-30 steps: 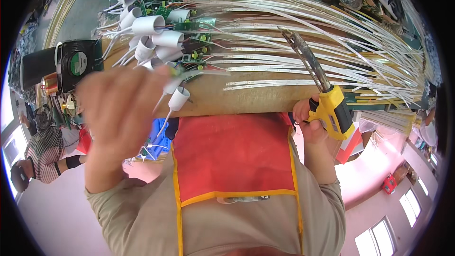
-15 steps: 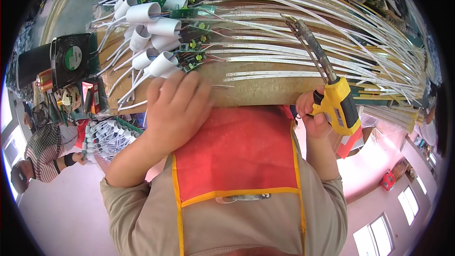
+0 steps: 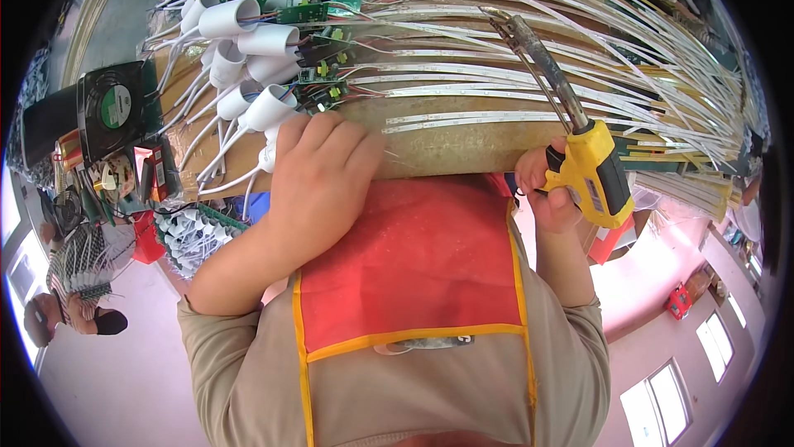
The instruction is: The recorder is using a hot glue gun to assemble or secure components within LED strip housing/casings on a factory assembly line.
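My right hand (image 3: 550, 186) is closed round the yellow and black handle of a soldering gun (image 3: 602, 172). Its dark metal barrel points up and left over white LED strips (image 3: 471, 91). My left hand (image 3: 321, 174) lies curled at the bench's near edge, fingers bent down and their tips hidden. Beside its outer edge shows part of a white plastic housing (image 3: 267, 156); what the fingers grip is out of sight. Just beyond them stand more white cup-shaped housings (image 3: 270, 106) with white cables and small green circuit boards (image 3: 331, 91), wired to the strips.
A black fan (image 3: 114, 106) stands at the left of the bench, near a small red and white box (image 3: 150, 172). Brown board (image 3: 447, 149) covers the bench top. At the far left is another person (image 3: 78, 282), by a pile of white and green parts (image 3: 197, 236).
A white housing now shows beside my left hand, which has moved slightly right. The bench has shifted a little up and left in view. The other person's arm has drawn back from the pile.
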### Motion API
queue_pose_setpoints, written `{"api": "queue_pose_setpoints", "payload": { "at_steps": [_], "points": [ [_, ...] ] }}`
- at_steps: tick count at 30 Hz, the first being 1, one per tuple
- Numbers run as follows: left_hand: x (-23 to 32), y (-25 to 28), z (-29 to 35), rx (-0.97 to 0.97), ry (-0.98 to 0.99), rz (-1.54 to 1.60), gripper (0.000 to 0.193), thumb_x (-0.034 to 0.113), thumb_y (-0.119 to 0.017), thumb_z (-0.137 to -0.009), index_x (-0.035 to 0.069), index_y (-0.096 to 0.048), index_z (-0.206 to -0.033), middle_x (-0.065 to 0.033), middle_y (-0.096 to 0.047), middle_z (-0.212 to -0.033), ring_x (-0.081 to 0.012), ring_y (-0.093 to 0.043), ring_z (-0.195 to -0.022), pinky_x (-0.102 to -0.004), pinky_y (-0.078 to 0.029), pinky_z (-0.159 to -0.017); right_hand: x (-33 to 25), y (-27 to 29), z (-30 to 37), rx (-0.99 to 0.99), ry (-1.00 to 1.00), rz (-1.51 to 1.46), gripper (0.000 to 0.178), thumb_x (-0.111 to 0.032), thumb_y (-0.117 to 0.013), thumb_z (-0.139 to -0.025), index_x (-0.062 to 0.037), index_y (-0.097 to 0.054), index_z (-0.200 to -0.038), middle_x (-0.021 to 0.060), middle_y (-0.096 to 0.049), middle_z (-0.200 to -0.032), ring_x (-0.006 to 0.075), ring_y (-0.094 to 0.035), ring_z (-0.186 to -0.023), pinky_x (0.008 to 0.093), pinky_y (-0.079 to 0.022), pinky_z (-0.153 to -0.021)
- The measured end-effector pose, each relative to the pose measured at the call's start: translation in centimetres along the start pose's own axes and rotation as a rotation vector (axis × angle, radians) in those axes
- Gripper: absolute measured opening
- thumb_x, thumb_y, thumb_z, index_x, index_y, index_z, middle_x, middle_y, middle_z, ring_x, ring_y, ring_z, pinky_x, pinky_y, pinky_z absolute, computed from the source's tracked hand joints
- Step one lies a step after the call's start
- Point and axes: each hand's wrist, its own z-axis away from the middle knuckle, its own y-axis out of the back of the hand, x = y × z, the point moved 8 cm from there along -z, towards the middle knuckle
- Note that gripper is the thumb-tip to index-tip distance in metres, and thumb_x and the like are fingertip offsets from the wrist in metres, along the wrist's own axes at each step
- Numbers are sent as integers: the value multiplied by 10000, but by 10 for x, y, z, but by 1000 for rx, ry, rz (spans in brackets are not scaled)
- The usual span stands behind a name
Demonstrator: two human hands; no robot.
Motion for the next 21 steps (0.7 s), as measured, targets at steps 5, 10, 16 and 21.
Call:
{"api": "queue_pose_setpoints", "payload": {
  "at_steps": [5, 10, 16, 21],
  "points": [
    [-2, -3, 0, 62, -17, -53, 262, 145, -619, -762, 77, -668, -1011, -60, -626, -1019, -263, -591, -1004, -417, -429, -880, 1, -5, 8, -58, -46, 46, 707, -471, -766, -918, -78, -489, -1435, 0, -520, -799, 147, -503, -686, 314, -421, -590],
    [-4, -4, 1, 93, -39, -70, 270, 147, -625, -748, 80, -673, -1005, -57, -626, -1003, -256, -599, -982, -412, -435, -866, 0, -14, 26, -240, -20, 379, 427, -431, -747, -911, -25, -671, -1021, 61, -628, -799, 204, -618, -666, 338, -458, -559],
    [-4, -3, 3, 110, -43, -63, 255, 146, -637, -736, 82, -680, -979, -46, -629, -965, -238, -607, -942, -401, -439, -857, 7, -17, 34, -328, -111, 433, 407, -386, -730, -886, -27, -658, -1065, 87, -674, -887, 248, -651, -736, 336, -487, -628],
    [-3, -3, 3, 128, -42, -65, 252, 142, -648, -721, 78, -684, -962, -45, -628, -930, -230, -614, -899, -399, -443, -841, 8, -12, 41, -330, -121, 518, 449, -428, -744, -850, -29, -640, -1027, 98, -650, -860, 275, -619, -725, 361, -477, -635]
  ]
}}
